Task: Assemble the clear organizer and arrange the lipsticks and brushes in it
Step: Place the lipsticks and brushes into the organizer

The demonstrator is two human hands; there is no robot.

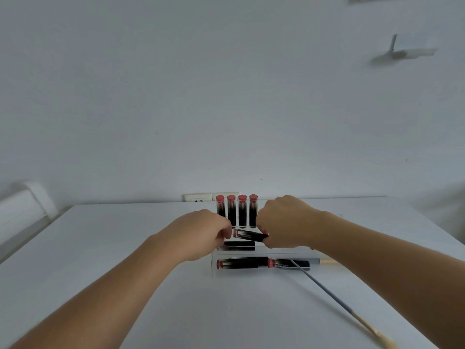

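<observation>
Lowering a lipstick [249, 235] into the organizer [214, 270].
Both hands, left hand [201, 233] and right hand [284, 222], are pinching its ends; risking knocking the upright lipsticks [236, 212].

- The fingertips of the left hand [201, 233] and right hand [284, 222] are being hidden behind the knuckles.
- The ends of the held lipstick [249, 235] are being covered by both hands.
- The clear organizer [261, 254] is being partly concealed by the right wrist.
- The brush [352, 314] is being blurred toward its pale tip.
- A wall fixture [402, 52] is being smeared beyond recognition.
</observation>
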